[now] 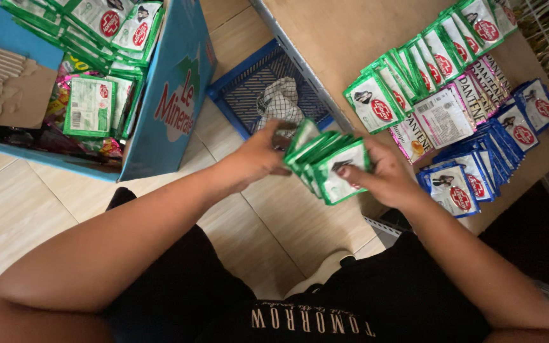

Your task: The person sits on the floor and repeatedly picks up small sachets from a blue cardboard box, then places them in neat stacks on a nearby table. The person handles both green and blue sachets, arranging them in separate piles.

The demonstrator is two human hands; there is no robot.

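A: Head view, looking down. What have you got there?

B: A fanned stack of green sachets [328, 166], held between both hands above the tiled floor [27, 209]. My left hand [258, 154] is closed around the stack's far edge, fingers curled over it. My right hand [386, 174] grips the near side, thumb pressed on the front sachet.

A: What's around you?

B: To my right, a wooden surface [344, 38] with a long overlapping row of green sachets [427, 60], a few pink-and-white sachets [443, 117] below it, and a row of blue sachets [490, 152] nearest my right wrist. To my left, a blue cardboard box [173, 101] stands open on the floor, with more green sachets and mixed packets inside.

A: Anything in the way?

B: A blue plastic basket [249, 89] with a crumpled cloth [281, 101] lies on the floor between the box and the surface, just beyond my left hand. My hands partly hide its near edge.
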